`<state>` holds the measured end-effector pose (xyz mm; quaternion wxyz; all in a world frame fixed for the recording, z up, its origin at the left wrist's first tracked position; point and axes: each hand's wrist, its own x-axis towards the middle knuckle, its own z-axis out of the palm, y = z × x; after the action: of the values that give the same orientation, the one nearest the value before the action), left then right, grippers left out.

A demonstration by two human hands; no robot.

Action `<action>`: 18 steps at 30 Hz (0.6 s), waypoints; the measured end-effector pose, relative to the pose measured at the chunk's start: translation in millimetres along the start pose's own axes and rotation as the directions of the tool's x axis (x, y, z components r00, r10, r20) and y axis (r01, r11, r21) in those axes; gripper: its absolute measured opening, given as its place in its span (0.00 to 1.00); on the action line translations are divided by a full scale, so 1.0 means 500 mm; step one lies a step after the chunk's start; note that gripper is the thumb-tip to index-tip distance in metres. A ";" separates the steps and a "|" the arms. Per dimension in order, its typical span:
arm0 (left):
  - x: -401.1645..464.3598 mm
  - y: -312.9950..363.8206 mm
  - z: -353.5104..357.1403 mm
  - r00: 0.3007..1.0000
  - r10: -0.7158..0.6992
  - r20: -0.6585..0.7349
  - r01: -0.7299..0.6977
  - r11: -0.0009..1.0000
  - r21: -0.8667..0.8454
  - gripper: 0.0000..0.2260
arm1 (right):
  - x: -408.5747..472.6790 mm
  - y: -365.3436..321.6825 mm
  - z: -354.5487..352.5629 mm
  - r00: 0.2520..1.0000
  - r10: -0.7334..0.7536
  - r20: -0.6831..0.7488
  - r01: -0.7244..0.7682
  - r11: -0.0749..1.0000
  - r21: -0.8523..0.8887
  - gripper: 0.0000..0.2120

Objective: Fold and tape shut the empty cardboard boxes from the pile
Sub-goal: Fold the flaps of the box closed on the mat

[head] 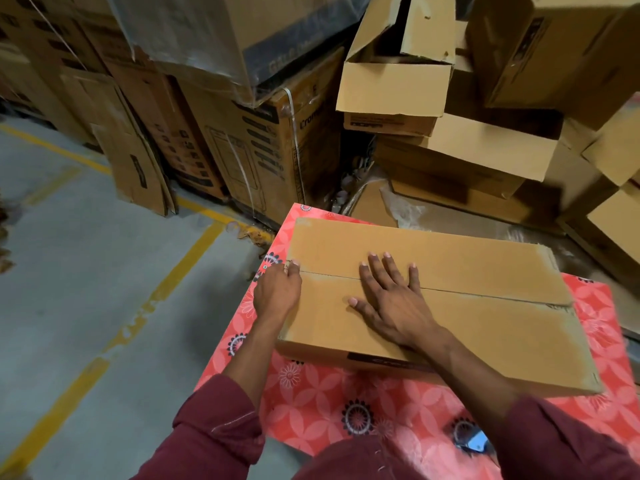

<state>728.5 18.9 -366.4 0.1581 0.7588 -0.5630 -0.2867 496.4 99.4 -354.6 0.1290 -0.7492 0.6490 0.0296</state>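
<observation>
A flat brown cardboard box point(450, 258) lies on a table with a red flowered cloth point(311, 393). Its two top flaps are folded shut and meet in a seam running left to right. My right hand point(391, 299) lies flat on the top with its fingers spread across the seam near the middle. My left hand point(277, 289) is at the box's left end, where its thumb presses on the seam's end and its fingers curl round the edge. No tape is plainly visible on the seam.
A pile of empty open cardboard boxes point(394, 81) rises behind the table at right. Tall printed, strapped cartons point(270, 150) stand behind at left. A small blue and black object point(472, 441) lies on the cloth by my right sleeve. Grey floor with yellow lines point(180, 268) spreads to the left.
</observation>
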 end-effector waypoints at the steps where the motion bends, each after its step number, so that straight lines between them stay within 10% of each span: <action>1: -0.009 0.003 0.003 1.000 0.020 -0.018 -0.020 0.999 0.034 0.26 | -0.001 0.000 -0.002 1.000 -0.007 -0.008 0.007 1.000 0.012 0.41; 6: -0.072 0.062 0.023 0.885 0.419 -0.203 -0.374 0.899 0.227 0.27 | -0.042 0.015 -0.035 0.982 0.016 -0.188 0.021 0.981 0.194 0.34; 13: -0.265 0.195 0.135 0.583 0.794 -0.172 -0.812 0.566 -0.144 0.14 | -0.261 0.117 -0.028 0.739 0.252 -0.625 0.061 0.898 0.435 0.13; 18: -0.382 0.240 0.218 0.540 0.834 -0.109 -0.818 0.490 -0.302 0.09 | -0.462 0.202 0.067 0.736 0.484 -0.474 -0.139 0.792 0.594 0.07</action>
<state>531.4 170.4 -335.4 0.3809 0.3525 -0.8071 -0.2816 365.6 317.4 -353.9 0.1058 -0.5288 0.7585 -0.3658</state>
